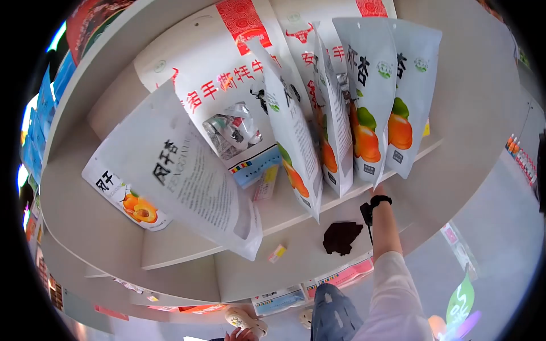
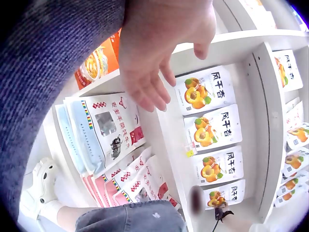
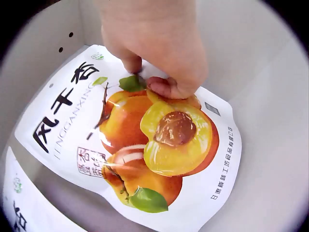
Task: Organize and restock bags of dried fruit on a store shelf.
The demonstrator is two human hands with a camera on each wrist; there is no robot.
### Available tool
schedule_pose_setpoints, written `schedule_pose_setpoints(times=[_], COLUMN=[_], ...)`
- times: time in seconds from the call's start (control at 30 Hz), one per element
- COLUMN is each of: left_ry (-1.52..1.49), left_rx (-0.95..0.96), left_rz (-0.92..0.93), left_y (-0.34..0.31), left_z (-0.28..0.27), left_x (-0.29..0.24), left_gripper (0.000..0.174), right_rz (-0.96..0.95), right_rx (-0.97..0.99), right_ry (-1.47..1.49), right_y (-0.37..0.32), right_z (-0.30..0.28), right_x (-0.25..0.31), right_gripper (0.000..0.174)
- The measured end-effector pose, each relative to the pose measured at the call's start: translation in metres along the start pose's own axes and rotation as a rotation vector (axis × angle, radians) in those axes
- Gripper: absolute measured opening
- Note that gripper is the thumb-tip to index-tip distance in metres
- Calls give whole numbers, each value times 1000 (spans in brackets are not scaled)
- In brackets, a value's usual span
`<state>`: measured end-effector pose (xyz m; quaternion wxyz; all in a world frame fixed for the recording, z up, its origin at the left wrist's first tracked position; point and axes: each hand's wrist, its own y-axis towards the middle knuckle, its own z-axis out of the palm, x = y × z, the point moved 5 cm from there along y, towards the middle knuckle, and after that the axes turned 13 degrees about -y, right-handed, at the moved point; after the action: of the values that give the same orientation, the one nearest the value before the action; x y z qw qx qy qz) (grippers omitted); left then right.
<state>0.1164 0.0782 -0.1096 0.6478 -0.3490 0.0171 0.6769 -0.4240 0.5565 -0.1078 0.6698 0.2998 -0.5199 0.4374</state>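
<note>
Right wrist view: the right hand (image 3: 159, 38) pinches a pouch (image 3: 130, 121) standing on the shelf (image 3: 270, 101); its slick film could slip from a shallow grip, toppling the neighbouring pouch (image 3: 31, 212); left hand (image 2: 159, 43) open.

In the head view, a pale clog (image 1: 245, 321) sits at six o'clock, a green leaf-shaped sign (image 1: 459, 301) at four, blue packets (image 1: 44, 111) at nine, red-lettered white bags (image 1: 206, 68) around eleven.

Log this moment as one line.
right hand: fingers curled against apricot pouch | left hand: open, empty | other pouches: upright on shelf
</note>
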Motion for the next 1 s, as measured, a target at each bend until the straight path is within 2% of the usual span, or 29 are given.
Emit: schedule_pose_setpoints(times=[0.1, 0.23, 0.33, 0.37, 0.43, 0.47, 0.57, 0.63, 0.7, 0.73, 0.9, 1.0], left_ry=[44, -105, -7, -40, -77, -96, -95, -111, -87, -102, -181, -116], left_rx=[-4, 83, -92, -91, -19, 19, 115, 97, 88, 88, 127, 103], left_rz=[50, 31, 26, 1, -32, -49, -75, -97, -104, -107, -94, -89], left_y=[0, 11, 17, 20, 25, 28, 35, 39, 43, 45, 48, 48], left_z=[20, 12, 18, 19, 27, 31, 40, 35, 35, 32, 30, 33], left_x=[1, -2, 0, 2, 5, 8, 12, 15, 16, 16, 18, 18], left_gripper=[56, 57, 57, 57, 57, 57, 56, 56, 56, 56, 55, 56], right_rz=[-71, -179, -253, -281, -363, -458, -624, -650, -643, -637, -608, -590], right_rx=[-55, -119, -162, -165, -149, -93, -101, -255, -500, -542, -482, -426], right_ry=[-118, -320, -466, -503, -540, -503, -728, -867, -881, -903, -916, -896], right_y=[0, -3, -7, -9, -14, -9, -6, -26, -78, -89, -93, -91], right_z=[-6, -10, -8, -6, 2, 10, 35, 53, 59, 64, 76, 78], right_x=[-2, -1, 1, -2, -12, -30, -45, -32, 39, 52, 27, 17], right_gripper=[43, 47, 51, 53, 55, 62, 74, 72, 64, 64, 61, 59])
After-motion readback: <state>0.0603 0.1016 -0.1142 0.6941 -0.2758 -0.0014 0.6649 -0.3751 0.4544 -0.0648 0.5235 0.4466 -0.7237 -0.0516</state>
